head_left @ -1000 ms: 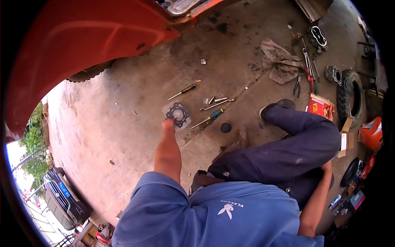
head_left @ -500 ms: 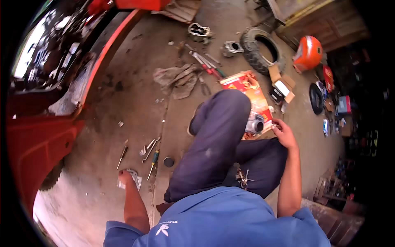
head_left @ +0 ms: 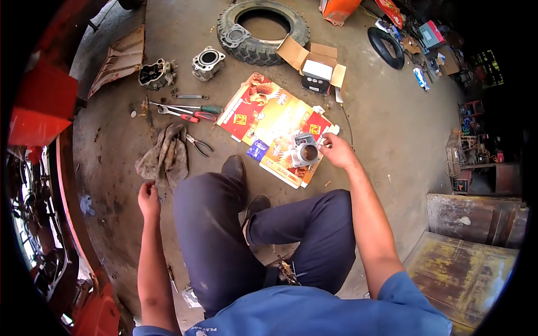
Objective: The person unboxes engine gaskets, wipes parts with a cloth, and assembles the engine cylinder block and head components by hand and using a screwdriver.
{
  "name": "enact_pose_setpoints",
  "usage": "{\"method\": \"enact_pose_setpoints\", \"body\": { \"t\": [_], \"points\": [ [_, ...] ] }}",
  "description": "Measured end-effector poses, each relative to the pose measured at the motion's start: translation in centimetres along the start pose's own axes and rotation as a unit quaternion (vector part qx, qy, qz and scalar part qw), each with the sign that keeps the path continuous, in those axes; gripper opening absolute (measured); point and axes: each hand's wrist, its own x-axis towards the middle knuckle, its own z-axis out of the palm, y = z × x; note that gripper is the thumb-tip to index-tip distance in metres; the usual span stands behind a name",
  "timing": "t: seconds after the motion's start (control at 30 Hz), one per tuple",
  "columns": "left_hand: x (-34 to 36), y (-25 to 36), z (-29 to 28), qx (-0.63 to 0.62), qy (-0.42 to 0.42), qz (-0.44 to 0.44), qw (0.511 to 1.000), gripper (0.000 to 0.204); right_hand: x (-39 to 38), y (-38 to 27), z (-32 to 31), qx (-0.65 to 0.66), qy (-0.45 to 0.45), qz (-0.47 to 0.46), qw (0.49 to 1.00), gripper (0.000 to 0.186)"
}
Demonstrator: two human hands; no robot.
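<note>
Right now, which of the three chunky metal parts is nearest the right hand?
The silvery block on the printed cardboard, beside the right hand; the grey cylinder and open casing sit farther off.

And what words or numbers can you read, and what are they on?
Blue shirt: white letters, brand wording I won't copy.
Red-and-yellow cardboard under the metal cylinder: printed characters, too small to read surely.
Blue packet: white marks, too small.
Black-and-white box: little label, too small.
</note>
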Motion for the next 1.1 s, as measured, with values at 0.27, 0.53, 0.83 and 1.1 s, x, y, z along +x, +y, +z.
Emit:
{"method": "enact_pose_setpoints", "body": {
  "t": [0.27, 0.53, 0.83, 1.1],
  "points": [
    [2.3, 10.4, 24.5, 0.154, -0.246, 0.202, 0.935, 0.025, 15.4, 2.7, 11.4, -0.139, -0.026, -0.101, 0.985, 0.074],
    [0.5, 11.1, 37.0, 0.181, -0.328, 0.292, 0.880, 0.038, 22.4, 2.6, 13.2, -0.258, 0.037, -0.121, 0.958, 0.076],
    [7.3, 11.7, 41.2, 0.313, -0.343, 0.379, 0.801, 0.025, 18.1, -2.6, 10.9, -0.082, -0.031, -0.119, 0.989, 0.051],
    [6.3, 4.9, 31.5, 0.169, -0.073, 0.202, 0.962, 0.019, 15.4, -1.6, 7.8, -0.011, -0.020, -0.070, 0.997, 0.041]
  ]
}}
